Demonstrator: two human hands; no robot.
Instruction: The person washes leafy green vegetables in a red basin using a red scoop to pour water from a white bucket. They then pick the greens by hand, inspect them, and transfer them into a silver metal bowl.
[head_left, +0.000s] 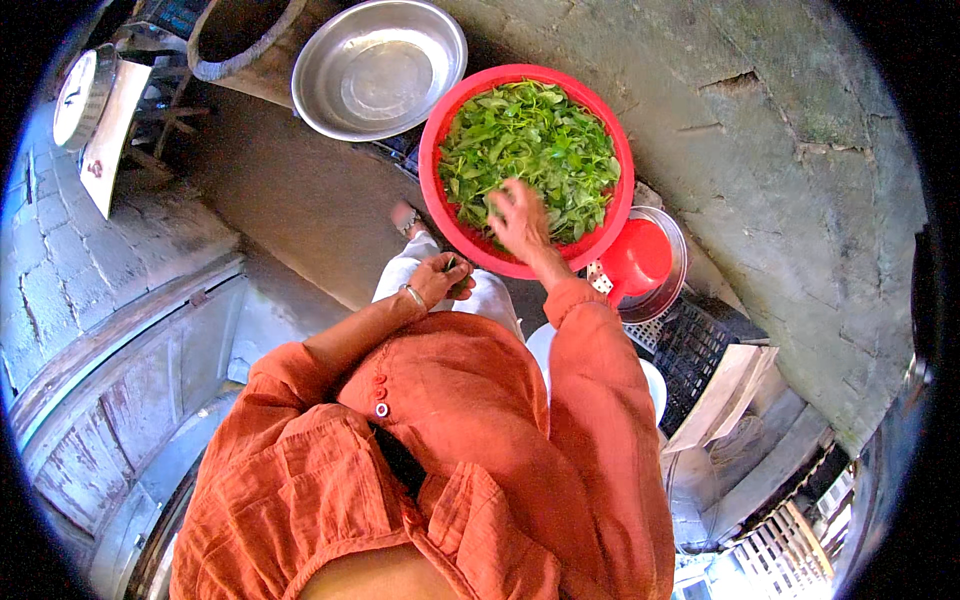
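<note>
A red plastic basin [428,190] full of loose leafy greens [540,140] stands in front of me. My right hand [520,222] reaches over its near side, down at the leaves, with its slightly blurred fingers apart and nothing visible in them. Closer to my body, above my lap, my left hand [440,280] is closed, with a bracelet on its wrist. A small dark green bit shows between its fingers, too small to name. The left hand is apart from the basin.
A wide metal bowl [385,75] lies at the far left of the red basin. To the right, a red scoop [638,258] rests in a metal pan [672,290], near a black crate [690,350]. A round dial scale [75,100] stands far left. A stone wall [780,180] rises at the right.
</note>
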